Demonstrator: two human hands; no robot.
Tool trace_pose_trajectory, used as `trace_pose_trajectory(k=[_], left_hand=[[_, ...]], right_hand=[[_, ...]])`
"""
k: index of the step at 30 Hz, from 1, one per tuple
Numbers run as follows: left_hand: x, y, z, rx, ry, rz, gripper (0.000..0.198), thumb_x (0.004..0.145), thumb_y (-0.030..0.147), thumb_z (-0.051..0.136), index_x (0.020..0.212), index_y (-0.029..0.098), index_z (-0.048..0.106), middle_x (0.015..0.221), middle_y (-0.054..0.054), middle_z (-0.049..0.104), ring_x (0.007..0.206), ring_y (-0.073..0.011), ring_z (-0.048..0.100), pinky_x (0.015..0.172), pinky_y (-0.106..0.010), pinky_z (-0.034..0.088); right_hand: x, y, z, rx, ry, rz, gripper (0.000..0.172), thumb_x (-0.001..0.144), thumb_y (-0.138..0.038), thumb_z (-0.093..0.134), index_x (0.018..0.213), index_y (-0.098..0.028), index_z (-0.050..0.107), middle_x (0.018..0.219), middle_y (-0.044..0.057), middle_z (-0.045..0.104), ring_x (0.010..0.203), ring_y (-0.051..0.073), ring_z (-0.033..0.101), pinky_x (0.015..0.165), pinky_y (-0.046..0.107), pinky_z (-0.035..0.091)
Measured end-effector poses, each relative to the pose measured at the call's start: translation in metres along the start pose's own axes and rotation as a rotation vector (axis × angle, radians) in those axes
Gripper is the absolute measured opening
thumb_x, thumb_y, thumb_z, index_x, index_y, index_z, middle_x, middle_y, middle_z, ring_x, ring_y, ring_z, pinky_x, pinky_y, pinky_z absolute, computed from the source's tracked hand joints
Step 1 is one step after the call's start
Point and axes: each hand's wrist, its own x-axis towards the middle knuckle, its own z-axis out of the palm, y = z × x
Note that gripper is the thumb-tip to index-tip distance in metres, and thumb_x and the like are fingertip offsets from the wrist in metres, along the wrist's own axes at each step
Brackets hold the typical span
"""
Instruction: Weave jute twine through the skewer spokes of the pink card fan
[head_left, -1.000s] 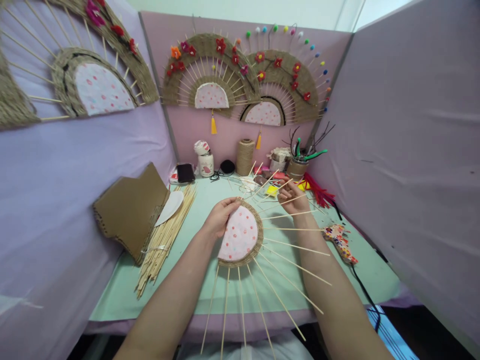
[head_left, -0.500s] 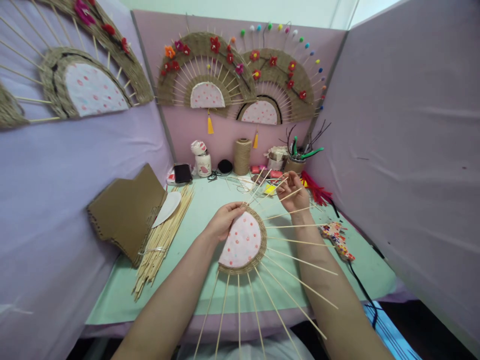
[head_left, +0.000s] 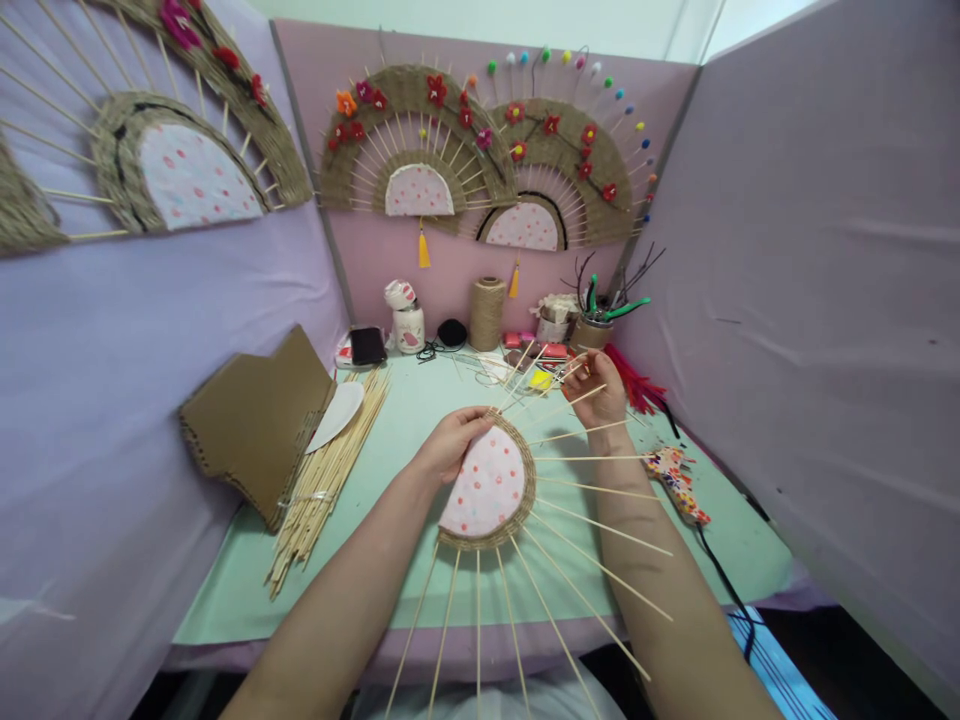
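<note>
My left hand (head_left: 455,442) grips the upper corner of a half-round fan (head_left: 491,480), thumb on its front. The fan has a white, pink-dotted centre, a woven twine border and several thin bamboo sticks (head_left: 592,458) spreading outward from it. Its straight edge faces left, tilted. Beyond the fan's upper right side, my right hand (head_left: 596,388) is raised with its fingers pinched near the tips of the upper sticks. Whether a stick or a thin strand of twine lies between those fingers is too small to make out.
Bundled bamboo sticks (head_left: 326,490) and cardboard (head_left: 251,425) lie left. A twine spool (head_left: 487,313), a jar (head_left: 408,328) and a pot holding green-handled pliers (head_left: 626,308) stand behind. A patterned glue gun (head_left: 677,482) with a cord lies right. Finished fans (head_left: 409,100) hang on the walls.
My right hand has shifted slightly down and to the right, still pinched. The fan and my left hand stay nearly in place; the whole view has moved a little.
</note>
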Motion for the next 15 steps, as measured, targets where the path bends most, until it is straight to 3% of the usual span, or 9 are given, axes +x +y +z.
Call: trace_pose_trajectory(k=[9, 15], left_hand=[[-0.001, 0.003, -0.001, 0.000, -0.002, 0.014, 0.029, 0.061, 0.022, 0.077, 0.086, 0.013, 0.066, 0.074, -0.003, 0.067, 0.064, -0.0119, 0.061, 0.065, -0.025, 0.049], [0.001, 0.012, -0.007, -0.053, 0.077, 0.082, 0.026, 0.062, 0.018, 0.074, 0.085, 0.013, 0.065, 0.071, -0.002, 0.066, 0.062, -0.0111, 0.061, 0.063, -0.024, 0.049]], right_hand=[[0.001, -0.003, 0.000, 0.060, 0.145, 0.058, 0.021, 0.080, -0.036, 0.055, 0.066, -0.020, 0.056, 0.058, -0.004, 0.055, 0.050, 0.006, 0.048, 0.045, 0.019, 0.038], [0.003, 0.011, -0.003, -0.221, 0.222, 0.194, 0.032, 0.073, -0.038, 0.063, 0.057, -0.019, 0.043, 0.042, -0.009, 0.037, 0.033, 0.004, 0.025, 0.032, 0.018, 0.019]])
